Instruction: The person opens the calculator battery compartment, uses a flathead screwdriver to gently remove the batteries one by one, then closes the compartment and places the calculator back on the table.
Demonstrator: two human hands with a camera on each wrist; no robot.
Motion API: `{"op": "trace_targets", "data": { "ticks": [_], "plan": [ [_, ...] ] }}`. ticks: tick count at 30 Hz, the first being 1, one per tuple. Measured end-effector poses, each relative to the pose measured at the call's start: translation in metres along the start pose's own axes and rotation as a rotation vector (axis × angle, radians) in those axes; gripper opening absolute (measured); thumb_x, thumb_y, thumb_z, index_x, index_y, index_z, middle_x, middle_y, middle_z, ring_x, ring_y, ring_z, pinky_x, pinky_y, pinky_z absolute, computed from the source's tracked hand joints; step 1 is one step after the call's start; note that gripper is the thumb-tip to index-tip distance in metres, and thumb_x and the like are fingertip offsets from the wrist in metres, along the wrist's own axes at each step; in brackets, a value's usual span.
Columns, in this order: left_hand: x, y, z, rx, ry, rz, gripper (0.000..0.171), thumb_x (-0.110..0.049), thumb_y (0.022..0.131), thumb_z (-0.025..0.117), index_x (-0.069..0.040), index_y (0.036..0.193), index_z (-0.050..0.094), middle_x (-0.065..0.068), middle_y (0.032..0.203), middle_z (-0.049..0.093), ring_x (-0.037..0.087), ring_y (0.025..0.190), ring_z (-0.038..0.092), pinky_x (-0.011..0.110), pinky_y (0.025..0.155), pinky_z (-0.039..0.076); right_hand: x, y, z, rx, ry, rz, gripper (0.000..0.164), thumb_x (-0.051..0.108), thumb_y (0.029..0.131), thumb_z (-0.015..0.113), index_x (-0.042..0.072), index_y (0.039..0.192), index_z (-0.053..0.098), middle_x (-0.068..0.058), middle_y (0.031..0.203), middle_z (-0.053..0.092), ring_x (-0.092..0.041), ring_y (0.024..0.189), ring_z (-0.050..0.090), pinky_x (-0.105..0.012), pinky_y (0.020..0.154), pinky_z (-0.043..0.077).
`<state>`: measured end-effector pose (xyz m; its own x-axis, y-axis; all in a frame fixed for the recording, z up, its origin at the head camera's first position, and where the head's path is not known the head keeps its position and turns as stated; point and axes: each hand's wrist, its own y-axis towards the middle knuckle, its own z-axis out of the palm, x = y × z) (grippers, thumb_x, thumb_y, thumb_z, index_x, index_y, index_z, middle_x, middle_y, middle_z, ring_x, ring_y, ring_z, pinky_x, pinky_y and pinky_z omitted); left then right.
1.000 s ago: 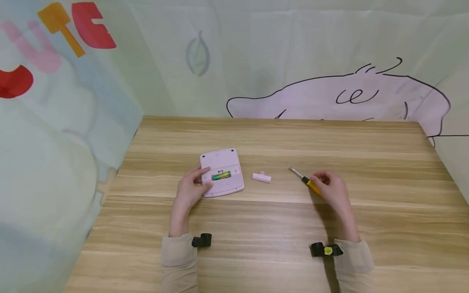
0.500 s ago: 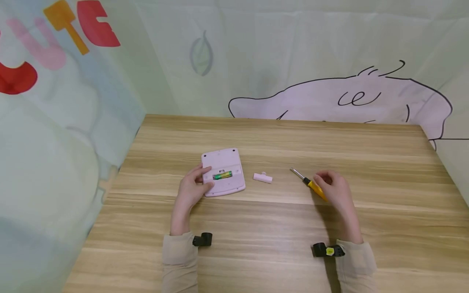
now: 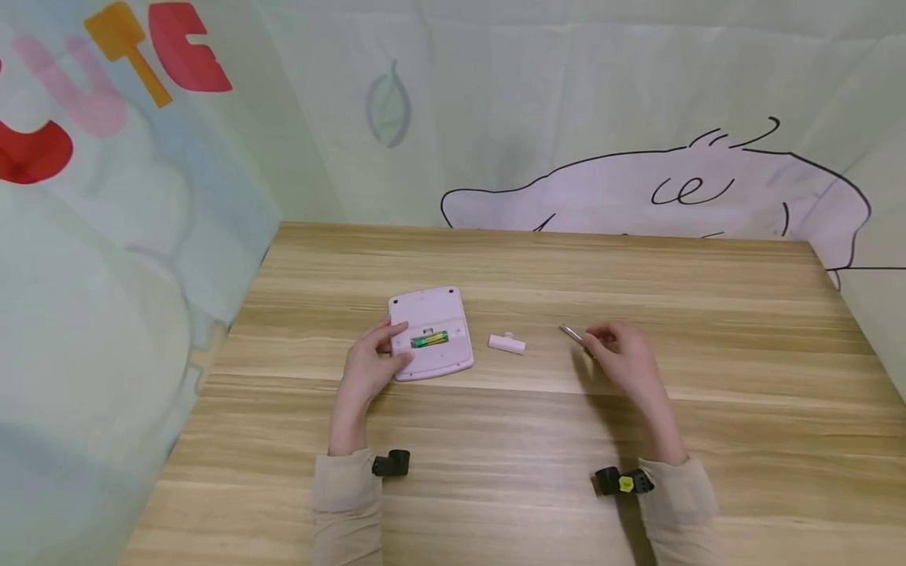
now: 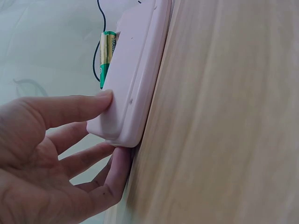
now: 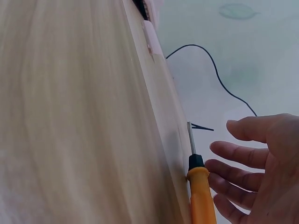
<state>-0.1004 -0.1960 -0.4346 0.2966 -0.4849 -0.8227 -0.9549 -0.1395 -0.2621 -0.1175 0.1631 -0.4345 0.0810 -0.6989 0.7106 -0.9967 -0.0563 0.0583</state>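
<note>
A pale pink calculator [image 3: 432, 363] lies back side up on the table, its battery compartment uncovered. A green-and-gold battery [image 3: 429, 339] sits in that compartment. My left hand [image 3: 368, 362] holds the calculator by its left side; in the left wrist view the thumb [image 4: 88, 106] presses on its back, with other fingers at its edge. Right of the calculator lies a small pink battery cover [image 3: 506, 343]. Over the screwdriver [image 3: 572, 334] hovers my right hand [image 3: 626, 358], hiding most of its yellow handle [image 5: 202, 196]. The right wrist view shows loosely spread fingers beside the tool, gripping nothing.
The wood-grain table [image 3: 481, 464] ends at a back edge against a printed cloth backdrop [image 3: 318, 118]. Black wrist cameras [image 3: 392, 463] sit at both sleeve cuffs.
My right hand has shifted left, from beside the screwdriver to over its handle, covering it. The left hand, calculator and battery cover stay in place.
</note>
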Motion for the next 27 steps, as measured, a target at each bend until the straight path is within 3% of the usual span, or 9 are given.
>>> {"op": "trace_targets", "data": {
  "ticks": [6,21,27],
  "plan": [
    [0.001,0.001,0.000,0.000,0.013,-0.001,0.050,-0.003,0.086,0.067,-0.009,0.134,0.056,0.007,0.157,0.031,0.029,0.117,0.052,0.030,0.086,0.050,0.005,0.001,0.005,0.027,0.013,-0.018,0.023,0.016,0.092,0.062,-0.003,0.105,0.066,-0.022,0.104,0.064,-0.034,0.100,0.055,-0.047,0.088,0.045],
    [0.000,-0.002,0.001,-0.022,0.029,0.019,0.048,-0.004,0.086,0.067,-0.009,0.133,0.058,0.009,0.156,0.033,0.028,0.113,0.052,0.027,0.084,0.050,0.019,0.002,0.020,0.051,0.013,-0.097,0.020,0.015,0.091,0.064,0.000,0.104,0.068,-0.019,0.106,0.065,-0.032,0.097,0.059,-0.040,0.082,0.045],
    [0.001,0.000,0.000,-0.003,0.028,0.007,0.049,-0.005,0.087,0.066,-0.009,0.135,0.056,0.008,0.157,0.031,0.029,0.116,0.052,0.029,0.087,0.049,0.023,0.002,0.025,0.053,0.016,-0.112,0.020,0.016,0.090,0.065,0.001,0.103,0.068,-0.017,0.105,0.065,-0.033,0.100,0.058,-0.045,0.089,0.045]
  ]
}}
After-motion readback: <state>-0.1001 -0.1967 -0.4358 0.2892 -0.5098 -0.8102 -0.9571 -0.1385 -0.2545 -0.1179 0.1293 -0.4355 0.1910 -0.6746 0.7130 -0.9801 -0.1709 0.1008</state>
